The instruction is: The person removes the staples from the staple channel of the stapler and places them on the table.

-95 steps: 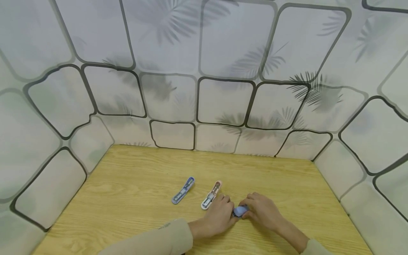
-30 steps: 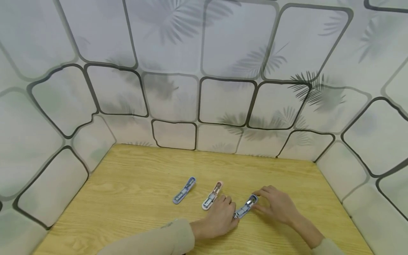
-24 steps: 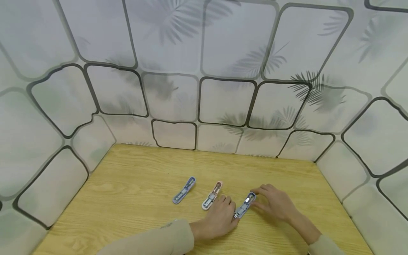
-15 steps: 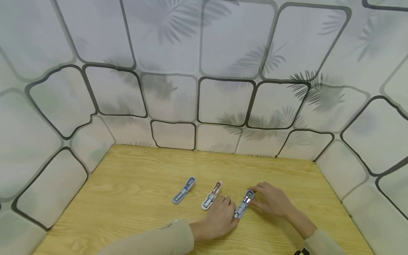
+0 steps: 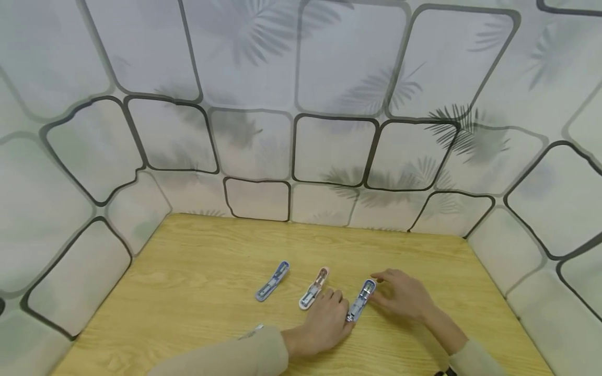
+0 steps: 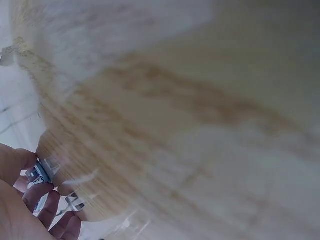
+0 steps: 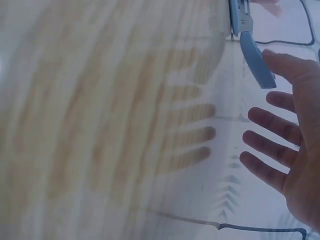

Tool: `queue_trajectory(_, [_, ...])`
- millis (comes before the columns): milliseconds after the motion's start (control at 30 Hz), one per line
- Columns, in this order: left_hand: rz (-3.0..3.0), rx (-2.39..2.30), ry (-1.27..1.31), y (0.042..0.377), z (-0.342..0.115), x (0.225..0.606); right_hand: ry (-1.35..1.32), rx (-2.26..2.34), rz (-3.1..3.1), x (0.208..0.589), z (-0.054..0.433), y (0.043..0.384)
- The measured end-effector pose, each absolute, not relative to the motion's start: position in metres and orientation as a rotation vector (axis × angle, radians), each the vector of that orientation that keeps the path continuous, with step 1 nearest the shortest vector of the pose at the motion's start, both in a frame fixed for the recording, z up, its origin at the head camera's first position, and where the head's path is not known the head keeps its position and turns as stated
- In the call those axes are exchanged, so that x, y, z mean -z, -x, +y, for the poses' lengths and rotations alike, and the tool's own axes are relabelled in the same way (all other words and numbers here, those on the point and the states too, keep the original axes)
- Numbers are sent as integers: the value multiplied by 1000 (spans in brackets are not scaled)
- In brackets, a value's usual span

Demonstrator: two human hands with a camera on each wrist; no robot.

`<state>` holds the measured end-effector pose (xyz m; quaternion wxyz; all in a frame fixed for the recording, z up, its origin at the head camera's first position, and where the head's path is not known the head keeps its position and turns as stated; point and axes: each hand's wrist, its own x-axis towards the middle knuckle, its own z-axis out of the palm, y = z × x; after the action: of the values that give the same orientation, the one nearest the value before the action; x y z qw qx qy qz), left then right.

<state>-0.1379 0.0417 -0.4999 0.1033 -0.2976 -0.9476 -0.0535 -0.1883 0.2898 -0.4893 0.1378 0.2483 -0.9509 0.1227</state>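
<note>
In the head view, my left hand (image 5: 325, 319) pinches the near end of a light-blue stapler (image 5: 361, 300), which is swung open lengthwise. The left wrist view shows my thumb and index finger on that stapler's end (image 6: 39, 172). Beside its far end is my right hand (image 5: 403, 295). Its fingers are straight and spread in the right wrist view, with the thumb touching or very close to the stapler's blue arm (image 7: 257, 60). A pink-and-white stapler (image 5: 314, 288), also opened out, lies just beyond my left knuckles.
A darker blue stapler (image 5: 273, 281), likewise opened out, lies further left on the wooden table (image 5: 197, 292). Patterned white cloth walls (image 5: 329, 151) enclose the table at the back and both sides.
The stapler between my hands was bunched under my fingers and is now opened out. Its far end has swung away and leftward; my right hand followed. My left hand has hardly moved.
</note>
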Motion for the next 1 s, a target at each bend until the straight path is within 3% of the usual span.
queue_trajectory(667, [-2844, 178, 877, 141, 42, 500, -328, -1132, -2849, 448, 286, 165])
queue_trajectory(1000, [-2853, 205, 884, 140, 43, 500, -171, -1623, -2859, 454, 277, 157])
